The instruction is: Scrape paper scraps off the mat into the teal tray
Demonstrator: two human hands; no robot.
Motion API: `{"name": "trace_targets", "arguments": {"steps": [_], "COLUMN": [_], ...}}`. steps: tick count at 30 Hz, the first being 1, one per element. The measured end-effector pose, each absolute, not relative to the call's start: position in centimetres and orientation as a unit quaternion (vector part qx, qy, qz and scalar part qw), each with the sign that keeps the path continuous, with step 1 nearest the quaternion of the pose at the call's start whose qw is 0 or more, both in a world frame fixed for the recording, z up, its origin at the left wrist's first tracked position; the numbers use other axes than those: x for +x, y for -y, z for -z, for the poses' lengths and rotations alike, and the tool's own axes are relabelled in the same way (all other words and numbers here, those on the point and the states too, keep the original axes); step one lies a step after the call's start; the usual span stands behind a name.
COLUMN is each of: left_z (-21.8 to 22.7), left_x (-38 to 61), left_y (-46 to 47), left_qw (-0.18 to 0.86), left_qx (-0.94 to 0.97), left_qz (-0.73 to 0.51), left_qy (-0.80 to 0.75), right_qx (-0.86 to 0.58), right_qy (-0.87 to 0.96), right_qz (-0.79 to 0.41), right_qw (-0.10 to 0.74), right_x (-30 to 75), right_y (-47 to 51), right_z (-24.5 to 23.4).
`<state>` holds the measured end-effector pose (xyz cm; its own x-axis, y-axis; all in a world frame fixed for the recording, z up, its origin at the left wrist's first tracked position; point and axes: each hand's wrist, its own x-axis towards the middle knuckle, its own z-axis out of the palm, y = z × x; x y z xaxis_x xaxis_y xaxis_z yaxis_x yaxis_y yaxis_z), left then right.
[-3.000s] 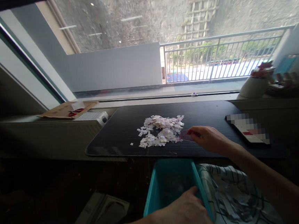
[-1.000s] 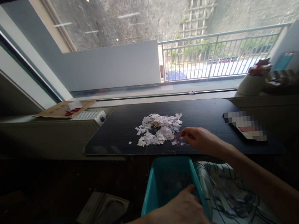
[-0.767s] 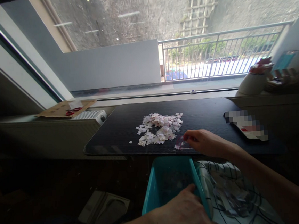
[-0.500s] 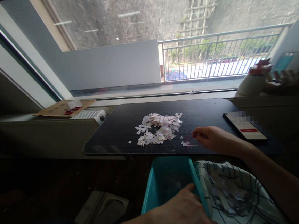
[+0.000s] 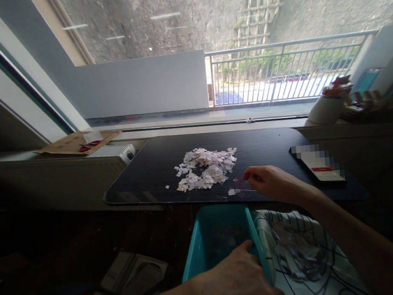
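A heap of small white and pink paper scraps [image 5: 206, 169] lies on the black tabletop [image 5: 157, 169]. My right hand [image 5: 272, 184] rests on the table just right of the heap, fingers pinched on a thin clear pinkish card [image 5: 243, 184] whose edge touches a few loose scraps [image 5: 233, 192] near the front edge. My left hand [image 5: 235, 277] grips the near rim of a teal plastic bin [image 5: 221, 237] held below the table edge, under those loose scraps.
A phone [image 5: 318, 169] lies on the table at the right. A white pot [image 5: 327, 108] stands on the window sill behind it. Red scissors on cardboard [image 5: 79, 144] and a white device [image 5: 114, 152] sit at the left. Striped cloth [image 5: 295, 253] with paper scraps lies beside the bin.
My right hand has dragged a few scraps with the card from the heap's right side toward the table's front edge above the bin. The left hand has stayed on the bin.
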<state>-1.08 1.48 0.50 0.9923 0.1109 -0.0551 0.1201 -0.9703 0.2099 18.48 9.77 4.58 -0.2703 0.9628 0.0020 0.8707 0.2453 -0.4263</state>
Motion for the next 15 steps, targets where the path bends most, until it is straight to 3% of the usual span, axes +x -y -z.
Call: {"name": "trace_targets", "arguments": {"steps": [7, 10, 15], "left_z": [-1.11, -1.21, -1.42], "left_x": [-0.76, -0.64, -0.68], "left_y": [-1.76, -1.83, -1.64], "left_qw": [0.112, 0.115, 0.118], "left_qx": [0.992, 0.991, 0.989], "left_qz": [0.034, 0.05, 0.069], "left_qy": [-0.054, -0.053, -0.059], "right_qx": [-0.594, -0.615, -0.573], "right_qy": [0.783, 0.771, 0.789], "right_qz": [-0.161, -0.132, -0.182], "right_qw": [0.09, 0.103, 0.128], "right_x": [18.91, 18.76, 18.15], "right_y": [-9.61, -9.93, -9.82], "right_z": [-4.72, -4.66, -4.56]}}
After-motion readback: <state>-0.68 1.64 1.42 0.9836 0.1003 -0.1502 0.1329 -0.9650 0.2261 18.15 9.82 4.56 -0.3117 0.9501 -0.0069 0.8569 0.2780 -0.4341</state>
